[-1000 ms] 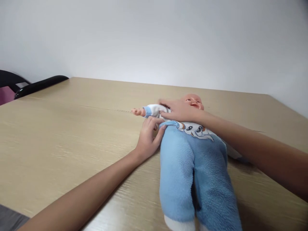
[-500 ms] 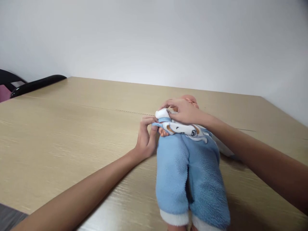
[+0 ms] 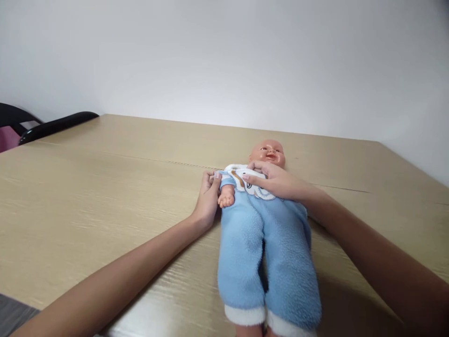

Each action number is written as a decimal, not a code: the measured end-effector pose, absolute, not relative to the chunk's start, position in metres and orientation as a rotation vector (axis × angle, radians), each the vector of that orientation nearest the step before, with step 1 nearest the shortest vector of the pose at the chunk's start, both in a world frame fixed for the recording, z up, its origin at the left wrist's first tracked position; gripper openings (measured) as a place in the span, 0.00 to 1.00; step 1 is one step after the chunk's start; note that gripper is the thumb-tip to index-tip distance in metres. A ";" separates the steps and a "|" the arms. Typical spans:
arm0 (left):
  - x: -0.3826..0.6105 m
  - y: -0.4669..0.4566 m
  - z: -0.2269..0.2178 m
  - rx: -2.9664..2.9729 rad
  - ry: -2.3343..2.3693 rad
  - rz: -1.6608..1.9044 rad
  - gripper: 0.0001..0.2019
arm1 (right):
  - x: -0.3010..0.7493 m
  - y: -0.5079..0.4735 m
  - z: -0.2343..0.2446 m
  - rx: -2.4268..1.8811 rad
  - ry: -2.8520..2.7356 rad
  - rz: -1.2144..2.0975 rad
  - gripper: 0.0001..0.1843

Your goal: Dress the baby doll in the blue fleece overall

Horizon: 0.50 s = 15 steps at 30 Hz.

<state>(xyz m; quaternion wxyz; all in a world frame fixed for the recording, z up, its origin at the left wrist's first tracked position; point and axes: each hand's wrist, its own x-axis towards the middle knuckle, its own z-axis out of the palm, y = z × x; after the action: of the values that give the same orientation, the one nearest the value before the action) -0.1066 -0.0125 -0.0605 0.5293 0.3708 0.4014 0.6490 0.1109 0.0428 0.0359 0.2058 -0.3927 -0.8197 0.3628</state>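
A baby doll (image 3: 269, 152) lies on its back, its head toward the wall and its legs toward me. It wears a light blue fleece romper (image 3: 242, 248) with white cuffs and a white animal patch (image 3: 261, 191) on the chest. My left hand (image 3: 209, 194) is closed at the doll's shoulder, pinching the blue edge of the romper near the short sleeve. From that sleeve the doll's bare arm (image 3: 227, 196) sticks out. My right hand (image 3: 277, 180) lies over the chest with its fingers stretched out, covering part of the patch. The doll's other arm is hidden.
The light wooden tabletop (image 3: 105, 196) has a seam running across it behind my hands. Beyond its far edge rises a white wall (image 3: 224, 61). A black chair (image 3: 59, 125) with something pink (image 3: 7, 138) stands at the left edge.
My right hand has moved from the doll's collar and sleeve down onto its chest, uncovering the face. The doll's arm now shows farther out of the sleeve. My left hand keeps its pinch.
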 end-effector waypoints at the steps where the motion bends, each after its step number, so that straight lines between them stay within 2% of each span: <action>1: -0.107 -0.008 -0.061 0.818 0.938 1.520 0.20 | 0.112 0.044 0.030 -1.066 -2.244 1.075 0.21; 5: -0.111 0.010 -0.060 0.719 0.893 1.386 0.22 | 0.115 0.046 0.018 -0.937 -2.060 1.331 0.20; 10: -0.123 0.015 -0.054 0.958 0.937 1.334 0.19 | 0.120 0.046 0.016 -0.828 -1.770 1.668 0.22; 15: -0.126 0.031 -0.046 0.945 0.812 1.201 0.19 | 0.124 0.049 0.013 -0.750 -1.651 1.772 0.19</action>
<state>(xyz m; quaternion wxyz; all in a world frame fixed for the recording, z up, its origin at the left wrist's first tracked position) -0.1259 0.0309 -0.0457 0.6485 0.4158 0.3572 0.5282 0.1240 0.0486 0.0125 0.2985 -0.2824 -0.6216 0.6670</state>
